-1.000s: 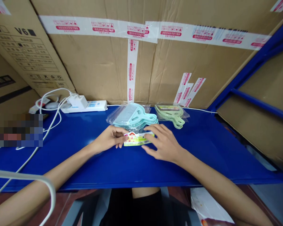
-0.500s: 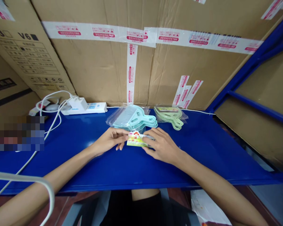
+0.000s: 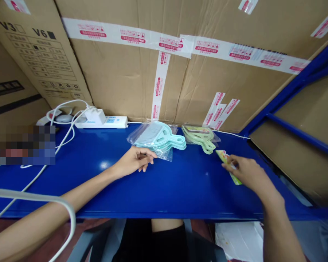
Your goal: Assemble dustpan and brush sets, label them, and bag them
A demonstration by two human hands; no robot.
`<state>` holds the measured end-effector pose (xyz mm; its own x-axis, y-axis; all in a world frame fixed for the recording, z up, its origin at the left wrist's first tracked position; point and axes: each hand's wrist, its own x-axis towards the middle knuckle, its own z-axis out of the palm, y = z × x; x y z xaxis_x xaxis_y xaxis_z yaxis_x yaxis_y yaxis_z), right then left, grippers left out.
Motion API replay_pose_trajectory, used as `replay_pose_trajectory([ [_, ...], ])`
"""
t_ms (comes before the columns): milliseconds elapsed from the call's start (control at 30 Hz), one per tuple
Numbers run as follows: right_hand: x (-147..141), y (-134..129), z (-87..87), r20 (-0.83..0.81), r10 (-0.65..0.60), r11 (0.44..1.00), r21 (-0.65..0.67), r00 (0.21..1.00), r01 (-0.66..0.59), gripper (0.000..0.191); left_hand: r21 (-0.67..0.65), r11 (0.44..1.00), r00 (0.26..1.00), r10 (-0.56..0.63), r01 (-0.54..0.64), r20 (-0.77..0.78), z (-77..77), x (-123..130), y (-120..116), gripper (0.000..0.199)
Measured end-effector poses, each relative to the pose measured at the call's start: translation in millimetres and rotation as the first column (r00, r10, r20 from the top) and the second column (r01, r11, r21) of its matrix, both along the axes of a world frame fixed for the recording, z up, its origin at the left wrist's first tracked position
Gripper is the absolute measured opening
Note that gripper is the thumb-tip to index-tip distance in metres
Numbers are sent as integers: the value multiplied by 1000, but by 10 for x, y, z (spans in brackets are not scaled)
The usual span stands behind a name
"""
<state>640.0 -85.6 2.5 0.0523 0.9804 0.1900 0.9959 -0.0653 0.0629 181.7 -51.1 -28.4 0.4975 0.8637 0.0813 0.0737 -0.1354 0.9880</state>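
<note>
My right hand (image 3: 247, 171) holds a small printed card (image 3: 223, 155), yellow-green with red and white, pinched between thumb and fingers over the right part of the table. The hand covers the card's middle. My left hand (image 3: 135, 160) has its fingers curled in, with the index fingertip at the near edge of a clear plastic bag. I see nothing between those fingers. In that bag lies a light blue dustpan and brush set (image 3: 164, 136), its handles pointing right. Farther right is a pale green dustpan set (image 3: 200, 136) in clear plastic, with a printed card on top.
A blue table (image 3: 180, 193) spans the view. Tall cardboard (image 3: 120, 80) stands behind it, and a blue metal frame (image 3: 297, 136) on the right. A white power strip (image 3: 116, 122) sits at the back left. White cables (image 3: 39, 173) run across the left side.
The card has left my left hand and moved right in my right hand, now tilted. My left hand has stayed nearly in place. The camera view has turned slightly.
</note>
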Motion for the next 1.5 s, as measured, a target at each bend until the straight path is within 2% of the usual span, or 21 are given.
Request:
replay_pose_trajectory([
  [33, -91, -73, -50, 37, -2, 996, -93, 999, 5, 27, 6, 1000, 1000, -1, 1, 5, -4, 1, 2, 35],
  [100, -287, -208, -65, 120, 11, 984, -177, 993, 10, 34, 20, 1000, 1000, -2, 2, 7, -15, 1, 7, 35],
  [167, -448, -285, 28, 181, 33, 993, -118, 983, -12, 40, 104, 994, 999, 36, -34, -20, -30, -4, 11, 31],
  [200, -512, -283, 105, 188, 50, 997, -67, 981, -38, 41, 202, 977, 996, 78, -66, -51, -36, -9, 11, 28],
  [233, -571, -247, 197, 177, 87, 996, -16, 980, -86, 41, 336, 937, 988, 128, -93, -83, -40, -14, 8, 26],
  [267, -633, -175, 298, 149, 149, 988, 24, 977, -154, 40, 488, 867, 978, 179, -105, -107, -43, -19, 2, 23],
  [333, -793, 72, 500, 58, 323, 944, 49, 945, -326, 34, 750, 657, 959, 257, -81, -122, -47, -20, -16, 22],
  [400, -1015, 419, 665, -57, 492, 870, 21, 869, -492, 25, 883, 470, 945, 291, -4, -150, -54, 0, -42, 24],
  [433, -1146, 611, 723, -118, 512, 856, -9, 851, -517, 24, 914, 402, 932, 310, 50, -188, -63, 21, -55, 26],
  [467, -1284, 803, 760, -168, 511, 850, -50, 843, -525, 28, 931, 346, 911, 334, 118, -240, -75, 47, -66, 29],
  [567, -1677, 1303, 753, -312, 389, 880, -152, 867, -449, 33, 911, 210, 823, 393, 354, -410, -125, 139, -82, 41],
  [667, -1921, 1595, 628, -399, 343, 867, -213, 850, -450, 29, 885, 116, 787, 418, 450, -455, -163, 190, -76, 41],
  [733, -1963, 1679, 533, -485, 307, 850, -248, 819, -465, 24, 893, 86, 790, 434, 441, -432, -171, 188, -72, 35],
  [833, -1907, 1722, 418, -625, 239, 829, -268, 744, -491, 25, 897, 88, 782, 459, 432, -422, -168, 169, -75, 32],
  [967, -1854, 1796, 301, -743, 157, 861, -220, 650, -459, 31, 894, 98, 751, 508, 438, -423, -153, 187, -79, 35],
  [1067, -1906, 1863, 229, -795, 99, 891, -197, 599, -408, 29, 886, 40, 736, 541, 461, -407, -131, 234, -80, 34],
  [1200, -1956, 1867, 201, -854, -4, 872, -257, 521, -416, 27, 869, 0, 702, 589, 495, -400, -132, 286, -82, 23],
  [1267, -1941, 1846, 211, -884, -50, 860, -275, 466, -429, 24, 863, 3, 677, 619, 505, -398, -146, 299, -79, 21],
  [1367, -1911, 1826, 223, -916, -83, 853, -269, 393, -447, 20, 858, 44, 612, 682, 512, -400, -164, 324, -77, 29],
  [1433, -1916, 1829, 222, -924, -89, 848, -266, 372, -459, 18, 848, 56, 563, 724, 527, -398, -171, 357, -74, 34],
  [1500, -1943, 1839, 222, -923, -90, 841, -271, 373, -467, 16, 838, 52, 525, 759, 543, -386, -181, 398, -58, 30],
])
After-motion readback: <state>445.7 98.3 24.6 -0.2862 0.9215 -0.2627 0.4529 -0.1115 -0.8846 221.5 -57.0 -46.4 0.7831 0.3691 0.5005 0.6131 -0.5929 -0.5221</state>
